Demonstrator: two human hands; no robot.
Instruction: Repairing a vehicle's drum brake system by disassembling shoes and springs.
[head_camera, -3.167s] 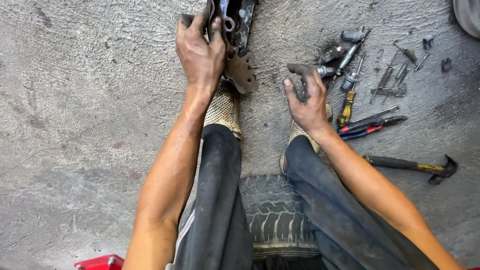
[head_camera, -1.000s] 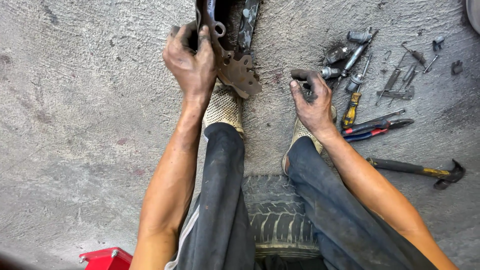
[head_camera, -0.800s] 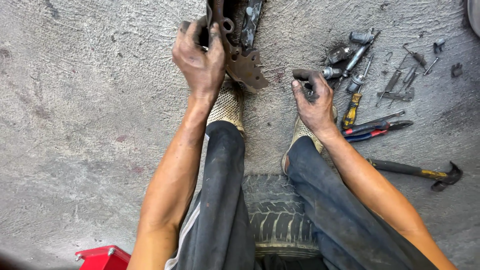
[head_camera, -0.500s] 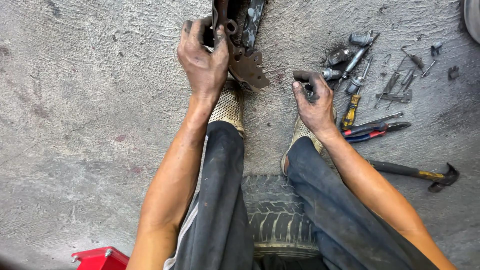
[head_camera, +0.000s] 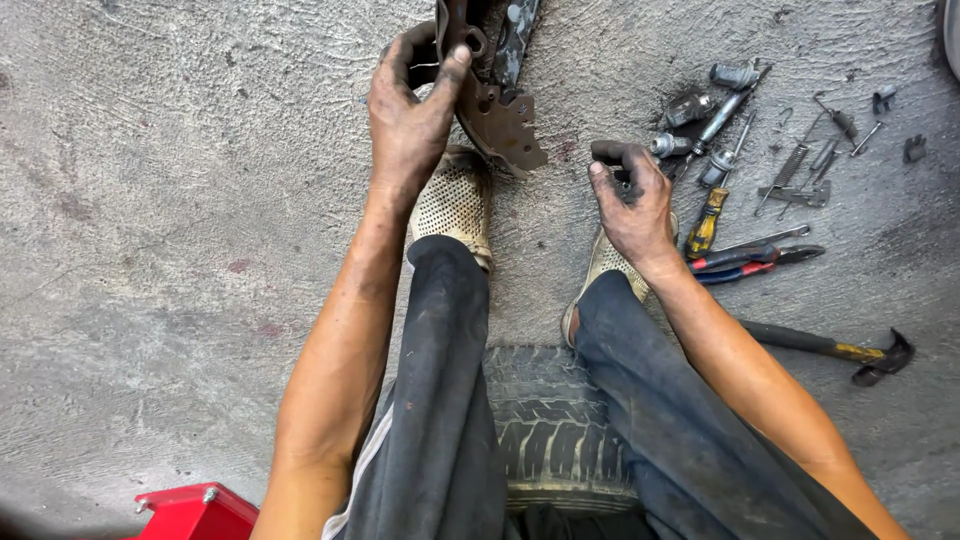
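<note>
**Rusty part gripped at top of frame**

A rusty metal part (head_camera: 495, 110) at the top centre is grasped by the left hand (head_camera: 408, 110), thumb hooked over its edge. A small dark piece (head_camera: 622, 168) is clenched in the right hand (head_camera: 632, 205), right of centre. Tools lie at the upper right: a screwdriver (head_camera: 703, 225), pliers (head_camera: 755, 258) and a hammer (head_camera: 830, 350). A tyre (head_camera: 550, 430) is seen at bottom centre.

- A rusty brown metal brake part (head_camera: 495, 110) with a dark curved shoe, held up off the concrete floor (head_camera: 180, 200) at the top of the view, tilted, above the pale mesh shoe (head_camera: 455, 200).
- A small dark grimy piece (head_camera: 612, 155), shape unclear, pinched just beside the scattered tools.
</note>
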